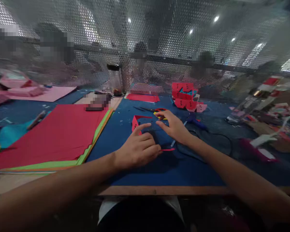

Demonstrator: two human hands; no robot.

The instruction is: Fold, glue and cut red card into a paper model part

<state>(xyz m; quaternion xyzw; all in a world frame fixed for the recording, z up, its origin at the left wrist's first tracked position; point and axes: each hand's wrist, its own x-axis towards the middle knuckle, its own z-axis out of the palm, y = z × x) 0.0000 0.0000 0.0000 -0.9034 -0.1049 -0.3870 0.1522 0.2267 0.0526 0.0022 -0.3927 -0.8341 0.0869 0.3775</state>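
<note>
My left hand is over the blue table, its index finger stretched out beside a folded red paper piece and its other fingers curled. A thin red strip sticks out from under those curled fingers; whether they grip it is hidden. My right hand is to the right, thumb and index finger apart, with nothing seen between them. Just behind it are scissors with orange handles and a small yellow item, partly covered by the fingers.
Stacked red and green sheets are at left, with a phone and a jar behind. A red paper model stands at the back. At right are a blue glue gun with a cord and a bottle. Mesh screens the far side.
</note>
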